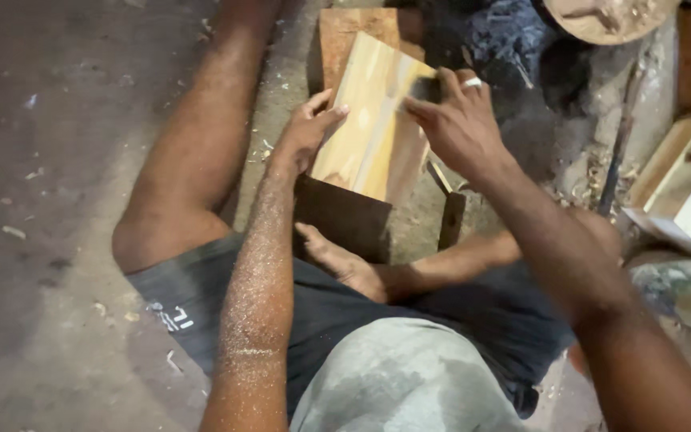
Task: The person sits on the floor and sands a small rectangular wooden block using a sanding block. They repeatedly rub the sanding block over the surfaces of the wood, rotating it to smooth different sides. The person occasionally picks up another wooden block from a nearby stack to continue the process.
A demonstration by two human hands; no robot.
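Note:
A pale wooden board [373, 120] leans tilted against a dark wooden block [344, 218] on the floor between my legs. My left hand [307, 132] presses flat on the board's left edge, fingers spread. My right hand [453, 120] is closed around a small dark sanding piece [423, 88] held against the board's upper right part. My forearms are dusted with fine sawdust. A bare foot [337, 260] rests against the dark block.
A brown plank [345, 36] lies behind the board. Wood shavings and a thin stick [619, 136] lie at the right. Light wooden frames [685, 168] stand at the far right, a round wooden piece [609, 16] at the top. Grey concrete floor [49, 160] stretches left.

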